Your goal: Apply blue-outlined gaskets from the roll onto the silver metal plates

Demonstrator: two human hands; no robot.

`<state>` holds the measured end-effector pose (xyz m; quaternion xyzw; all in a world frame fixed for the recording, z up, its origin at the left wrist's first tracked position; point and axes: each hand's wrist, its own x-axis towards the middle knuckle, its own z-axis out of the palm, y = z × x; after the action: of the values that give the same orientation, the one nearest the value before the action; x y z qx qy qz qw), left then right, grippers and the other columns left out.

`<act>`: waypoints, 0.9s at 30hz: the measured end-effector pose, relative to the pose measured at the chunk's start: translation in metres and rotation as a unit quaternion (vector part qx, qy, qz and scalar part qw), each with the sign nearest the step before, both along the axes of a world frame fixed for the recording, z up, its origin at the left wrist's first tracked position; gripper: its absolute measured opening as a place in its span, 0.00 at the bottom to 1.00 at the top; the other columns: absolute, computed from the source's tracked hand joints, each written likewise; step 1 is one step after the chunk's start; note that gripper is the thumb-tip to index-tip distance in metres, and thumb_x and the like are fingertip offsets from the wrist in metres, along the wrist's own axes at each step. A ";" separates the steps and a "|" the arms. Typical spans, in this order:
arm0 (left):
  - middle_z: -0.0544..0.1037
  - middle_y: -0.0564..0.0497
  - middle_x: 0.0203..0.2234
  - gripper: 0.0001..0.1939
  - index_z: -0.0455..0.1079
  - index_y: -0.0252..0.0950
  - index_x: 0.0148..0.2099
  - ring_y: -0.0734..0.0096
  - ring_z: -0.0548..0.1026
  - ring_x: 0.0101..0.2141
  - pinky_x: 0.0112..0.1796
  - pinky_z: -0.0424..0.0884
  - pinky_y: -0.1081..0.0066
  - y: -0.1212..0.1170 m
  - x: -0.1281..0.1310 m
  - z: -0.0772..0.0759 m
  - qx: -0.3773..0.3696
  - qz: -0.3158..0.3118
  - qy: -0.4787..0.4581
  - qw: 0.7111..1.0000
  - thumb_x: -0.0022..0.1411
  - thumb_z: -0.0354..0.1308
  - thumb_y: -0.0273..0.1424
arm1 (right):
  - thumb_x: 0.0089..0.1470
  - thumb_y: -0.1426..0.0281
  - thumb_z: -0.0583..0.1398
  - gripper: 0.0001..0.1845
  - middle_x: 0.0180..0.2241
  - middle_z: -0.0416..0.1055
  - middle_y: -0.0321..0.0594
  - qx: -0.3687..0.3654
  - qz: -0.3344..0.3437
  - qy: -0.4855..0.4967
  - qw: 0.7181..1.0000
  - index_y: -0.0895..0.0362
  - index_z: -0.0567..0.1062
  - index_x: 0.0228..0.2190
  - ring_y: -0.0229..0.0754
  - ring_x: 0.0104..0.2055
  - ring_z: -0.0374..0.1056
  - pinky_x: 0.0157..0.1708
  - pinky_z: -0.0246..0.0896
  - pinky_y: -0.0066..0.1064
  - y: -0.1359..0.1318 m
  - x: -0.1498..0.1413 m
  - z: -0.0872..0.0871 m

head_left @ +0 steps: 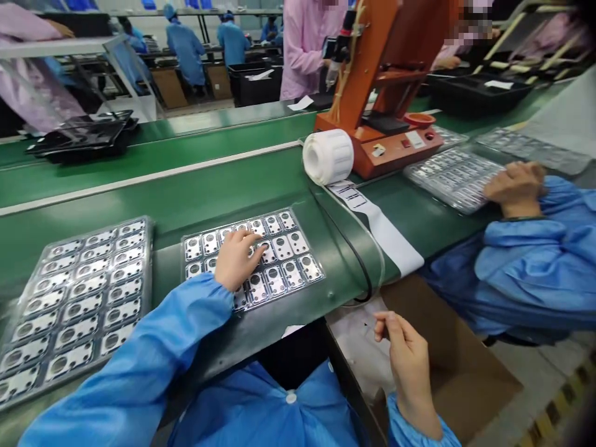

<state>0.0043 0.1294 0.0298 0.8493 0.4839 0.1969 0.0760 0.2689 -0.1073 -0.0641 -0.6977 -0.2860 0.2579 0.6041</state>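
Well, the person's left hand (237, 259) is laid on a clear plastic tray (254, 292) of small rectangular metal pieces (282, 247), which is set near the near edge of a green conveyor belt (186, 186). Its fingers (251, 239) are spread fairly wide and curved over the middle of the tray, with the tips resting on the pieces; no piece is seen to be gripped. The cuff of a blue sleeve (195, 304) covers the tray's near edge.

The right hand (407, 366) is raised beyond the near edge of the belt, over a cardboard box (465, 354) lined with white sheeting (354, 341). Its thumb and forefinger (384, 320) are drawn into a narrow pinch, though whether anything tiny is held between them cannot be told.

A second tray of similar pieces (77, 304) is placed just beside the first, towards the left. Further along the belt, a white reel (328, 156) stands in front of an orange benchtop machine (395, 143), and a white strip (384, 233) is run from the reel across the belt and over its near edge. To the right, a co-worker's hand (514, 189) is placed on another clear tray (447, 180).
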 end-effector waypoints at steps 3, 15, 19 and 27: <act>0.78 0.44 0.45 0.16 0.74 0.38 0.50 0.55 0.71 0.48 0.50 0.69 0.55 -0.032 -0.011 0.018 0.009 -0.055 -0.046 0.997 0.68 0.52 0.40 | 0.55 0.51 0.60 0.21 0.24 0.67 0.34 0.041 -0.153 0.023 0.987 0.58 0.76 0.34 0.37 0.25 0.63 0.26 0.62 0.30 0.019 0.035 -0.016; 0.81 0.51 0.35 0.09 0.75 0.42 0.43 0.67 0.80 0.36 0.37 0.78 0.71 -0.128 0.016 0.004 -0.118 -0.239 -0.157 0.951 0.68 0.52 0.30 | 0.62 0.56 0.58 0.18 0.33 0.72 0.36 -0.001 -0.122 0.064 0.990 0.60 0.74 0.38 0.34 0.30 0.68 0.32 0.67 0.30 0.092 0.154 -0.046; 0.81 0.50 0.37 0.09 0.74 0.42 0.44 0.68 0.79 0.37 0.38 0.77 0.71 -0.125 0.011 0.030 -0.083 -0.275 -0.114 0.951 0.69 0.51 0.31 | 0.44 0.46 0.67 0.28 0.24 0.72 0.36 -0.019 -0.049 0.047 0.998 0.61 0.76 0.28 0.37 0.27 0.65 0.29 0.61 0.31 0.071 0.155 -0.033; 0.82 0.45 0.40 0.17 0.75 0.39 0.48 0.59 0.79 0.41 0.43 0.75 0.62 -0.028 0.056 0.094 -0.038 -0.310 0.077 0.947 0.69 0.49 0.41 | 0.35 0.43 0.66 0.32 0.22 0.72 0.37 -0.094 0.002 -0.018 0.995 0.59 0.78 0.29 0.38 0.23 0.61 0.23 0.53 0.29 0.045 0.169 0.015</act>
<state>0.0598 0.1018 0.1235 0.9664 0.2084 0.0796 0.1277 0.4384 -0.0621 -0.0488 -0.7552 -0.2728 0.2727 0.5300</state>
